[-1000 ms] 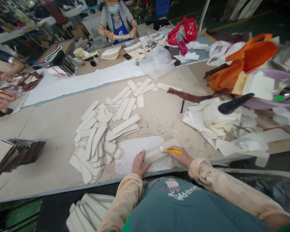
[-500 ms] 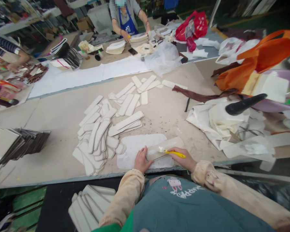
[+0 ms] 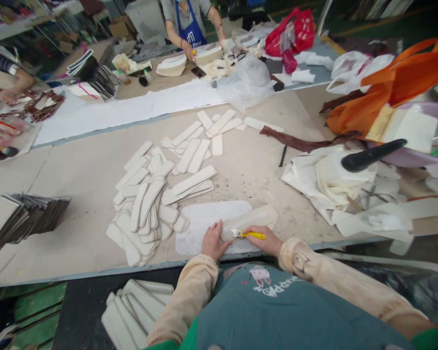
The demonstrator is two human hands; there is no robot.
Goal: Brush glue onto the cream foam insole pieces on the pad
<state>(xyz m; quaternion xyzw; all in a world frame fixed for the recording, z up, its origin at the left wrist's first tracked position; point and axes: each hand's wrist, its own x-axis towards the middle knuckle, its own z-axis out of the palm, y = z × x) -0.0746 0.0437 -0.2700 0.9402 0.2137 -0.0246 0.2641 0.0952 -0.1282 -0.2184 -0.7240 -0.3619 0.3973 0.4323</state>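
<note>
My left hand [image 3: 212,240] lies flat with fingers spread, pressing down the near end of a long cream strip [image 3: 257,218] that rests on a white backing sheet [image 3: 200,218] at the table's front edge. My right hand [image 3: 263,239] is closed on a small yellow-handled brush [image 3: 248,235]. The brush's pale bristles touch the strip close to my left fingertips. A spread of similar cream strips [image 3: 149,204] lies just left of the sheet.
A stack of dark-edged cards [image 3: 25,218] sits at the left. White cloth, a black tool [image 3: 372,154] and an orange bag [image 3: 387,92] crowd the right. More cream strips [image 3: 131,311] are stacked below the table edge. A person in a blue apron [image 3: 188,24] works at the far side.
The brush head has slid left along the strip toward my left hand. My left hand has stayed pressed on the strip. The person at the far side put a stack down.
</note>
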